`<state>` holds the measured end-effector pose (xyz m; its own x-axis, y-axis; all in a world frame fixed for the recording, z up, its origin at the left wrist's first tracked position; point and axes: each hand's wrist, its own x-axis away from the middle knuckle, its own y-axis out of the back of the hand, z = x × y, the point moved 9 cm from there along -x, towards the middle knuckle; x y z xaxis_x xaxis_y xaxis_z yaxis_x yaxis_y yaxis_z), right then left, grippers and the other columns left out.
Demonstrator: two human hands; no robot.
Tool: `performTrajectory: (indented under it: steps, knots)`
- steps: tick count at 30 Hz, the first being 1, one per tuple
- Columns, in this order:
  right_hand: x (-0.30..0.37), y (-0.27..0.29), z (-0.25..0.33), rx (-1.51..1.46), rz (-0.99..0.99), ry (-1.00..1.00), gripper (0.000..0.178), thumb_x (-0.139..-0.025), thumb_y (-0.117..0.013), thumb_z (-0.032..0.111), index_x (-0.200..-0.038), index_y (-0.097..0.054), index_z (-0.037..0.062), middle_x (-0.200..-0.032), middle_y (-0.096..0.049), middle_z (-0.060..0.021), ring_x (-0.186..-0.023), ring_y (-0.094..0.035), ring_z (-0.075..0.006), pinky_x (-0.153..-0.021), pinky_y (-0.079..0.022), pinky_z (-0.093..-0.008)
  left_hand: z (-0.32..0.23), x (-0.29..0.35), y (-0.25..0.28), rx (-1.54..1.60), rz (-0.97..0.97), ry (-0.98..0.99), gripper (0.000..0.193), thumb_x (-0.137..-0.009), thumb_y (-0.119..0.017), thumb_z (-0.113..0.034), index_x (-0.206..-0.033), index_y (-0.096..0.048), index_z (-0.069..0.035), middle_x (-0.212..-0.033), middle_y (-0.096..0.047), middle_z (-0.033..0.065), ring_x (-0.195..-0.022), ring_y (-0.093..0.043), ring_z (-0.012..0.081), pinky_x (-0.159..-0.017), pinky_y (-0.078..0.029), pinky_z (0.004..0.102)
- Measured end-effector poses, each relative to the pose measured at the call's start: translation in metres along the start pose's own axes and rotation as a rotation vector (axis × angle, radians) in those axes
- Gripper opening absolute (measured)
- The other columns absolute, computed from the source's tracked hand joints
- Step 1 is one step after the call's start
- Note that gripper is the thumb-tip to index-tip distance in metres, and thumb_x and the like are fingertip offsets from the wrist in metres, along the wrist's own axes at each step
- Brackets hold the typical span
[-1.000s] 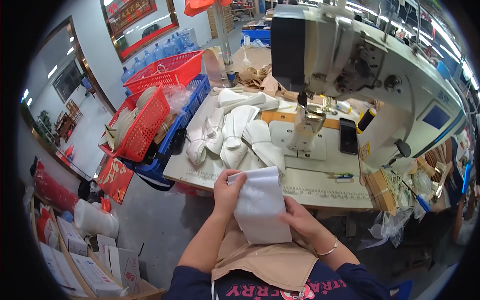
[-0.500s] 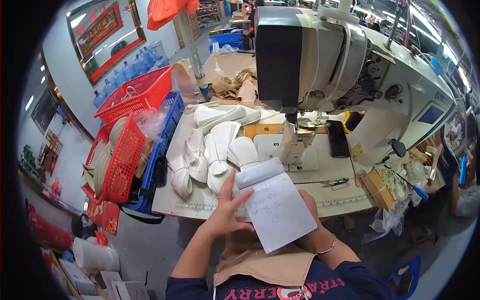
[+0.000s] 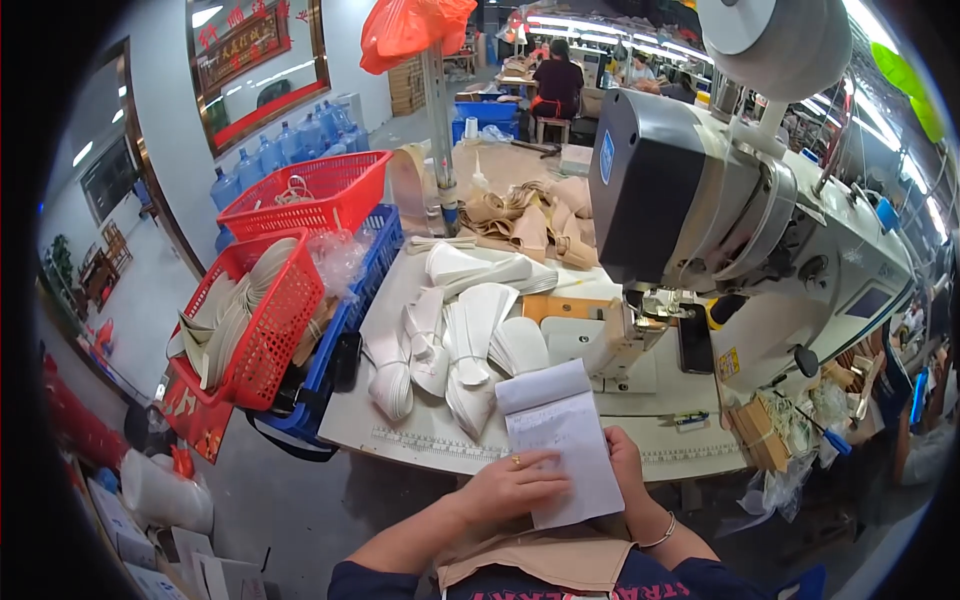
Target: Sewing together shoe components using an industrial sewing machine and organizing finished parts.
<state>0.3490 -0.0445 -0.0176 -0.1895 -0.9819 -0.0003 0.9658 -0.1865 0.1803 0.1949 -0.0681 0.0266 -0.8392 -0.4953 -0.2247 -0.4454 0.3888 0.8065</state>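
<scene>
A white notepad (image 3: pixel 585 470) with handwriting on its page and its top sheets folded over lies tilted in front of me at the table's near edge. My right hand (image 3: pixel 626 463) grips it along the right side, the fingers partly hidden behind it. Across the lower left of the page rests my left hand (image 3: pixel 518 484), its fingers laid flat on the paper and a ring on one of them. Just beyond the pad are bundles of white cut pieces (image 3: pixel 468 335), some tied round the middle. The sewing machine (image 3: pixel 700 200) stands to the right of these.
Red baskets (image 3: pixel 270 310) and a blue crate (image 3: pixel 372 262) stand at the left. A dark phone (image 3: pixel 694 340) and a small cutter (image 3: pixel 690 421) lie near the machine. Tan pieces (image 3: pixel 530 215) are heaped behind. A person (image 3: pixel 558 80) sits in the far background.
My left hand has moved from the notepad's left edge onto its page. The view has shifted upward, showing more of the room and the seated person. My right hand still holds the pad.
</scene>
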Motion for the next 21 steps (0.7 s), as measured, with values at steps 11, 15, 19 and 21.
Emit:
performTrajectory:
  steps: [11, 15, 19, 21]
  knots:
    - [-0.011, -0.005, -0.003, 0.051, 0.146, -0.077, 0.026, -0.077, -0.064, 0.007, -0.099, -0.055, -0.0024, -0.087, -0.064, -0.0094, -0.077, -0.060, -0.0122, -0.069, -0.048, -0.0255, 0.069, -0.012, 0.089, -0.019, -0.671, 0.153, 0.025, -0.069, -0.060, 0.005, -0.092, -0.066, -0.005, -0.077, -0.064, 0.0102, -0.070, -0.063, 0.0228, -0.065, -0.049, 0.0317]
    - [0.002, -0.022, 0.000, -0.187, 0.233, -0.229, 0.024, -0.082, -0.062, 0.009, -0.100, -0.054, -0.0031, -0.087, -0.064, -0.0080, -0.077, -0.059, -0.0100, -0.068, -0.048, -0.0240, 0.151, -0.033, 0.212, -0.108, -0.914, 0.505, 0.028, -0.079, -0.060, -0.006, -0.106, -0.057, 0.000, -0.089, -0.062, 0.0138, -0.082, -0.060, 0.0270, -0.074, -0.047, 0.0311]
    - [-0.005, -0.017, -0.008, -0.132, 0.203, -0.177, 0.023, -0.083, -0.060, 0.007, -0.102, -0.053, -0.0033, -0.089, -0.063, -0.0076, -0.077, -0.058, -0.0095, -0.067, -0.048, -0.0231, 0.065, -0.031, 0.217, -0.469, -1.189, 0.076, 0.037, -0.076, -0.058, 0.001, -0.112, -0.051, 0.002, -0.105, -0.056, 0.0183, -0.099, -0.053, 0.0314, -0.085, -0.042, 0.0345]
    - [-0.003, -0.012, -0.012, -0.097, 0.183, -0.204, 0.023, -0.084, -0.058, 0.006, -0.104, -0.052, -0.0030, -0.090, -0.063, -0.0072, -0.078, -0.058, -0.0090, -0.068, -0.047, -0.0223, 0.023, 0.003, 0.153, -0.497, -1.185, -0.155, 0.029, -0.069, -0.059, 0.002, -0.098, -0.057, -0.003, -0.089, -0.058, 0.0114, -0.077, -0.058, 0.0255, -0.070, -0.048, 0.0339]
